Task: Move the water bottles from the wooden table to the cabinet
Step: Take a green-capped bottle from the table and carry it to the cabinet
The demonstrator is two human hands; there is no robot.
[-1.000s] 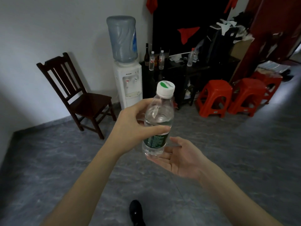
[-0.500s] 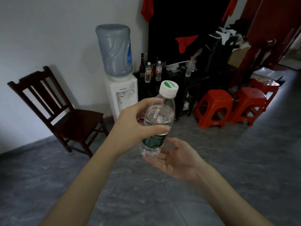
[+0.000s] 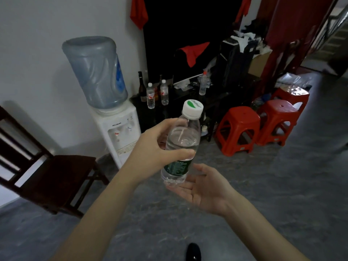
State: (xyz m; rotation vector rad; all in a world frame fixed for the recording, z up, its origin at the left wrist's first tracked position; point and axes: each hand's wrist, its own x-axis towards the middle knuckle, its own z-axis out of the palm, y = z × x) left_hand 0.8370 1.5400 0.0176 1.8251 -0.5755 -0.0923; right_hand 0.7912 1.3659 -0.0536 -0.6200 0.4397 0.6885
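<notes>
head view: the left hand (image 3: pixel 150 153) is wrapped round a water bottle (image 3: pixel 181 146), with the thumb across the front and the fingers behind it. the bottle is up in the air, almost straight up, with its white and green cap (image 3: pixel 193 108) on top. it looks about full of water. the right hand (image 3: pixel 205 189) is spread flat, palm up, just under the bottom of the bottle. i cannot tell if it touches the bottle.

the dark cabinet (image 3: pixel 180 108) is ahead, next to the water cooler (image 3: pixel 111 102). two small bottles (image 3: pixel 157 95) stand on its left end, and one more bottle (image 3: pixel 203 85) stands further right. a tall dark bottle (image 3: pixel 141 87) is beside them. red stools (image 3: pixel 258 125) sit on the floor to the right, and a dark chair (image 3: pixel 49 172) is on the left.

so some bottles seem to be on the cabinet already. this one is on its way but is not there yet, and the cabinet is well apart from the hands. the wooden tabletop is not in the picture, so i cannot tell how many bottles are left on it.
</notes>
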